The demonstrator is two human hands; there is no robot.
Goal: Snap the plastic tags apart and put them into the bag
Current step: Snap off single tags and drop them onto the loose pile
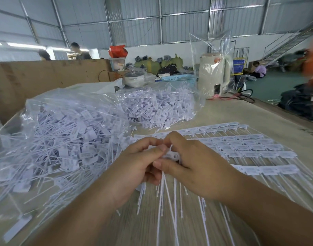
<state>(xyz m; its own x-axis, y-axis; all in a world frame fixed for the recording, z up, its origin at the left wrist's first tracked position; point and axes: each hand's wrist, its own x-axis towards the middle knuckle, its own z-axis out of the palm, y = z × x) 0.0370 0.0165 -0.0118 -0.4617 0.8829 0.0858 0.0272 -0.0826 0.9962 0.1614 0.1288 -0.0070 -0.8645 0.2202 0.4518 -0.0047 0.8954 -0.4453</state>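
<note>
Left hand (134,167) and right hand (196,166) pinch one strip (173,155), fingers clamped close together for a clean snap. Open bag (54,139) at nine o'clock, near for dropping.

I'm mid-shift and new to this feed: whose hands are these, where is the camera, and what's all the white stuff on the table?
There is no machine here. One camera, worn on a person's head, looks down at their bare hands. The left hand and right hand together pinch a strip of white plastic tags, its thin tails hanging toward the viewer. Right of them, unsnapped strips lie in rows on the wooden table. To the left, a clear bag holds loose tags; a second heap lies behind.
</note>
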